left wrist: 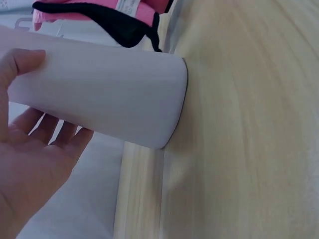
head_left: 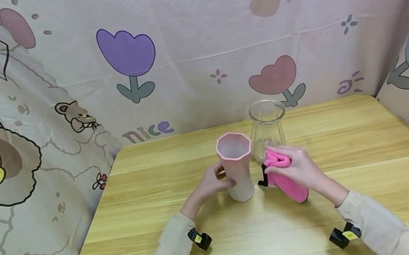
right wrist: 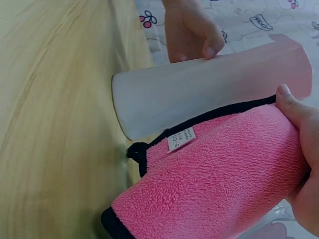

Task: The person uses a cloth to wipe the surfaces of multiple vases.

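Observation:
A pink-to-white vase (head_left: pixel 239 181) with a faceted rim stands upright on the table. My left hand (head_left: pixel 212 182) holds it from the left, thumb on the near side and fingers around the back, as the left wrist view shows on the vase's pale wall (left wrist: pixel 114 94). To its right, my right hand (head_left: pixel 303 168) grips a folded pink towel (head_left: pixel 291 186) with black edging. In the right wrist view the fluffy towel (right wrist: pixel 214 174), with a white label, hangs beside the vase. The towel's upper part is bunched in the hand.
A clear glass vase (head_left: pixel 267 132) with a wide rim stands just behind the towel, partly hidden by it. The wooden table (head_left: pixel 158 244) reaches back to a printed cloth backdrop (head_left: pixel 191 90), which also hangs at both sides.

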`<state>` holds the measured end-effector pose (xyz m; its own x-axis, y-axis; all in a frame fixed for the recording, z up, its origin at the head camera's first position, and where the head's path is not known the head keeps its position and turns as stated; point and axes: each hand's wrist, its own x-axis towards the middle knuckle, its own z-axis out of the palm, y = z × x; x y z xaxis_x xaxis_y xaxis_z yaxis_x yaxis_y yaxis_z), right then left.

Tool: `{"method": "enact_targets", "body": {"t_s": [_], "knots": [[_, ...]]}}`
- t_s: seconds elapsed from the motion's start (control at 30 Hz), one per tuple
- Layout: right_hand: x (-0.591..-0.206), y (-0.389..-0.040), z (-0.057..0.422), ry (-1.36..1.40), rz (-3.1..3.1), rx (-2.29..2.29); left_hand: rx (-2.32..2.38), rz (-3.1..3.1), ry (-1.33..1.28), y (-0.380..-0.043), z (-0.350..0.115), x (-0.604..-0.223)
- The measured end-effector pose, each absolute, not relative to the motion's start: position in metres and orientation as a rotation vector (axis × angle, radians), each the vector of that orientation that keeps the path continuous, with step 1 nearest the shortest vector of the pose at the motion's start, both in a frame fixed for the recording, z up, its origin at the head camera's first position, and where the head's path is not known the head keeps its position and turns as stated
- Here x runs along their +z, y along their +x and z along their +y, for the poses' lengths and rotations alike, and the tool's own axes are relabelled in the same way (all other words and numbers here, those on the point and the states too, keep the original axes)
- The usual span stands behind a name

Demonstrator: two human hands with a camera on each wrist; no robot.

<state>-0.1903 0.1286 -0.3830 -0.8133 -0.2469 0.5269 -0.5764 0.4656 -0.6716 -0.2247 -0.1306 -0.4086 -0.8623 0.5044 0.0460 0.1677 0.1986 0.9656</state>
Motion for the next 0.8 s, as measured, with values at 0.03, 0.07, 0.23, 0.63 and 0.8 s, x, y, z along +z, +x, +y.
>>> {"method": "enact_targets", "body": {"t_s": [0.03, 0.07, 0.23, 0.63, 0.8], "knots": [[-0.384, -0.191, 0.129, 0.700, -2.364, 1.278, 1.718, 2.183, 0.639, -0.223, -0.130, -0.405], [-0.386, -0.191, 0.129, 0.707, -2.363, 1.272, 1.723, 2.173, 0.643, -0.224, -0.130, -0.405], [-0.390, -0.191, 0.128, 0.737, -2.357, 1.236, 1.771, 2.139, 0.658, -0.225, -0.132, -0.412], [-0.342, -0.203, 0.119, 0.796, -2.221, 1.205, 2.000, 2.202, 0.480, -0.208, -0.131, -0.420], [-0.326, -0.204, 0.112, 0.849, -2.239, 1.214, 2.003, 2.226, 0.473, -0.198, -0.128, -0.407]]}}
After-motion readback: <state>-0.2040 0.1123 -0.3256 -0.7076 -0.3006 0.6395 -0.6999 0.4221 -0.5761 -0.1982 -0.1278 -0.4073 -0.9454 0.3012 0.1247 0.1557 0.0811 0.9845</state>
